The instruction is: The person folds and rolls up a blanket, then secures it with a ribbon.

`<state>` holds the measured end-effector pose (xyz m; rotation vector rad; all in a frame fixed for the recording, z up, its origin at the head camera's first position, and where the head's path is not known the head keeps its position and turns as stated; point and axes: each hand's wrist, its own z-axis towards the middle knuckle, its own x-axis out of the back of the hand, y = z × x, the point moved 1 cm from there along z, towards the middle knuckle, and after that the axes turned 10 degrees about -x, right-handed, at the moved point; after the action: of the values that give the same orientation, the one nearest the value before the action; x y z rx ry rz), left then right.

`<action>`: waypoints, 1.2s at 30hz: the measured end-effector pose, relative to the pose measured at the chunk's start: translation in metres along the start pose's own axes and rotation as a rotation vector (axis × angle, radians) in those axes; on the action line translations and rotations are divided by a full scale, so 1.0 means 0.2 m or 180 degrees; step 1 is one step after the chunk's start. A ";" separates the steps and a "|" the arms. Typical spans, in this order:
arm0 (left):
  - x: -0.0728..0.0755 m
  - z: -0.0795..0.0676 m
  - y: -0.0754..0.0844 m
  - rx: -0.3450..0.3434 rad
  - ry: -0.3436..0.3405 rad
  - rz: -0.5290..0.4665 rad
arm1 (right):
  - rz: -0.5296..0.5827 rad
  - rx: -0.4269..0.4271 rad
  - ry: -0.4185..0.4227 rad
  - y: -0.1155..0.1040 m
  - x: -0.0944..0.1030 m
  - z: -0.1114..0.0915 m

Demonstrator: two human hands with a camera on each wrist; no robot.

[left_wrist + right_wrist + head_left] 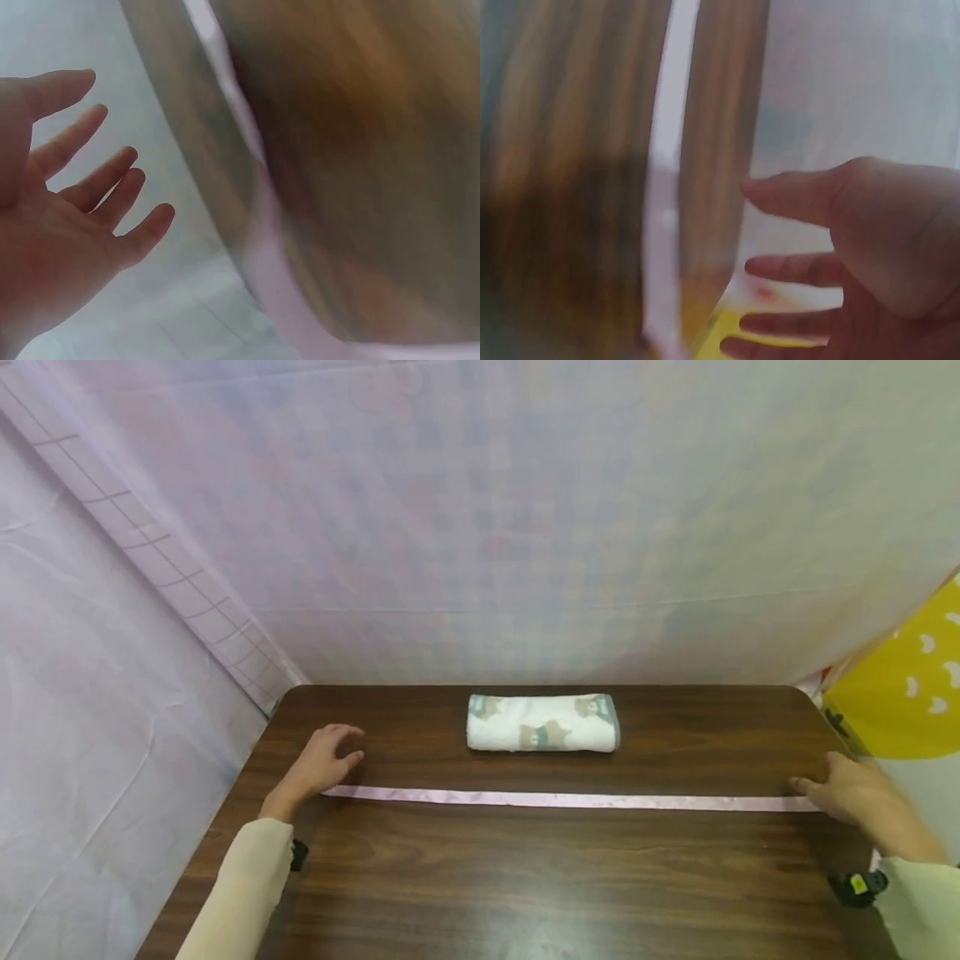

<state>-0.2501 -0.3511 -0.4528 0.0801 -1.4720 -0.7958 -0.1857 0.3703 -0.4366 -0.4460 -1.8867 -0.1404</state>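
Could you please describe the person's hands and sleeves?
The left hand and right hand are ungloved. The left sleeve and right sleeve are cream. A black wrist device shows on the left; the right device bears a yellow-green patch.

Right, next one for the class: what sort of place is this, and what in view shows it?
Probably a screened-off indoor work corner; whether in a home, I can't tell. The signs: a wood-grain table, pale sheeting hanging behind it, and a pink ribbon laid out across the table.
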 end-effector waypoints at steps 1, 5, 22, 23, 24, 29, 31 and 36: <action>-0.01 0.03 0.03 -0.0071 -0.0018 0.0013 | 0.0005 0.0135 0.0065 -0.04 0.00 0.00; -0.08 0.14 0.17 -0.0275 -0.0058 0.0052 | 0.0093 0.0634 0.0184 -0.25 0.02 -0.03; -0.37 0.52 0.58 -0.0554 -0.0495 0.0212 | 0.0069 0.1858 0.0772 -1.00 -0.08 -0.09; -0.39 0.54 0.59 -0.0579 -0.0521 0.0214 | 0.0068 0.1900 0.0783 -1.02 -0.09 -0.09; -0.41 0.55 0.61 -0.0595 -0.0541 0.0218 | 0.0073 0.1943 0.0782 -1.05 -0.09 -0.09; -0.49 0.59 0.64 -0.0591 -0.0616 0.0513 | 0.0094 0.2039 0.0703 -1.18 -0.14 -0.06; -0.52 0.60 0.65 -0.0587 -0.0635 0.0682 | 0.0085 0.2048 0.0644 -1.22 -0.16 -0.05; -0.58 0.61 0.68 -0.0697 -0.0652 0.0959 | -0.0003 0.2155 0.0555 -1.31 -0.21 -0.04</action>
<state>-0.2895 -0.1389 -0.4650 -0.3904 -1.5327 -0.7276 -0.2630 0.1154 -0.4422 0.0325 -1.6396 0.4374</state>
